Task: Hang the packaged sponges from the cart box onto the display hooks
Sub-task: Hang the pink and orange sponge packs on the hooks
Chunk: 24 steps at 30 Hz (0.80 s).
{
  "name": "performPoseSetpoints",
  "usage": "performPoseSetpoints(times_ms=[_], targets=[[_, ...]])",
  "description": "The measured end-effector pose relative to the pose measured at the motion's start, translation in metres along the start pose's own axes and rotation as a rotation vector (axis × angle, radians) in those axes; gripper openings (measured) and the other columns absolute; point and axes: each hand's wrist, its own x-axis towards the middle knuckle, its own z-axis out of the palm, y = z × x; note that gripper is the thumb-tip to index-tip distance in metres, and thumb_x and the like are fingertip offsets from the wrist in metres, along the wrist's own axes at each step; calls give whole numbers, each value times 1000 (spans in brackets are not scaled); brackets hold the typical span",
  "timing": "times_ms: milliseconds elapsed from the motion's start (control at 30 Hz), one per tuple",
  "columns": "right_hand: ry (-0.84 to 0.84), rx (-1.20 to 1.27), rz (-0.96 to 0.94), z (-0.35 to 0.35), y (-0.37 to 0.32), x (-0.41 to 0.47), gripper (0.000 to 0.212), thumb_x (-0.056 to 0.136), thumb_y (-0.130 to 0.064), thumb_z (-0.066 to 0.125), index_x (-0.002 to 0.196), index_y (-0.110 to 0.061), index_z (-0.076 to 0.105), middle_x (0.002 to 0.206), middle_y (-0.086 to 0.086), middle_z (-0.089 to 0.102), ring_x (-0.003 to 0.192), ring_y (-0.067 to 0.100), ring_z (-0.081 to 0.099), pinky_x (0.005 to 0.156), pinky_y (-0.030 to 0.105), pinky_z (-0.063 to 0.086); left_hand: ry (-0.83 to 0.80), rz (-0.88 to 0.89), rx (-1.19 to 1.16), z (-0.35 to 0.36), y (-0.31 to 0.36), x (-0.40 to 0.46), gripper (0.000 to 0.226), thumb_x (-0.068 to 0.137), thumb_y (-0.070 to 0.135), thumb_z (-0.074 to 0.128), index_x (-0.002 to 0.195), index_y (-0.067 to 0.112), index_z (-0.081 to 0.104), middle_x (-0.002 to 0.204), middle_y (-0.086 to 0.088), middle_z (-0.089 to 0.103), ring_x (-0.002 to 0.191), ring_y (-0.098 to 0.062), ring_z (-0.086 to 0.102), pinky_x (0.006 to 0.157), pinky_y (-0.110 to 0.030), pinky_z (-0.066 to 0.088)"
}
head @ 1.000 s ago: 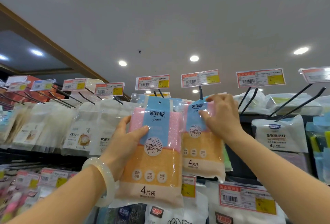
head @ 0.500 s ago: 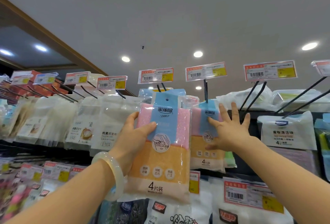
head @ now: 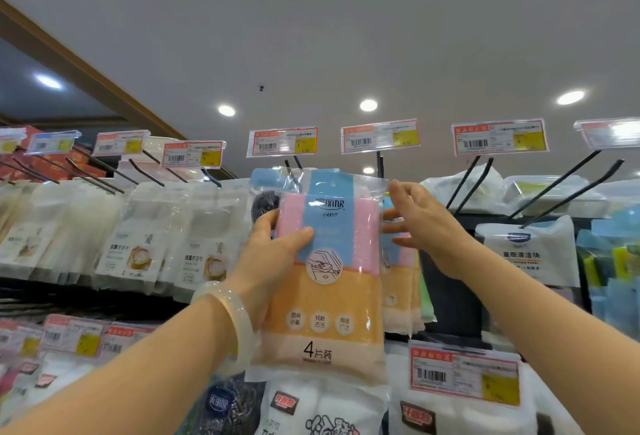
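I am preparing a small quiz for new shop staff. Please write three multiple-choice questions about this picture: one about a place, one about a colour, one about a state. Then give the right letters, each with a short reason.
1. Where are the sponge packs already hung, seen from the held pack?
A. to its right
B. to its left
C. above it

2. Which colour is the strip down the top middle of the held pack?
A. green
B. blue
C. black

3. What is the right hand doing?
A. gripping a price tag
B. clenched into a fist
C. open, fingers spread

Answers:
1 A: the hung packs show just right of the held pack, partly behind it.
2 B: a blue strip runs between the pink parts.
3 C: the right hand has straight, spread fingers by the pack's right edge, while the left hand grips the pack.
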Motion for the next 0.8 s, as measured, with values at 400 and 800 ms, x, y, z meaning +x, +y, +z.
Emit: performPoseSetpoints(times_ms=[400, 800], targets=[[25, 74, -133, -41, -11, -7, 80, 78, -16, 72, 137, -41, 24, 112, 0, 45, 91, 16, 60, 53, 23, 58, -149, 101, -6, 58, 4, 7, 84, 83, -1, 61, 144, 35, 18, 106, -1, 59, 95, -24, 64, 83, -43, 55], [96, -150, -159, -36, -16, 9, 59, 87, -23, 62, 140, -30, 38, 143, 6, 32, 125, 29, 46, 88, 44, 55, -139, 176, 78, 59, 8, 23, 79, 86, 4, 59, 144, 38, 18, 115, 1, 49, 86, -9, 59, 57, -20, 54]])
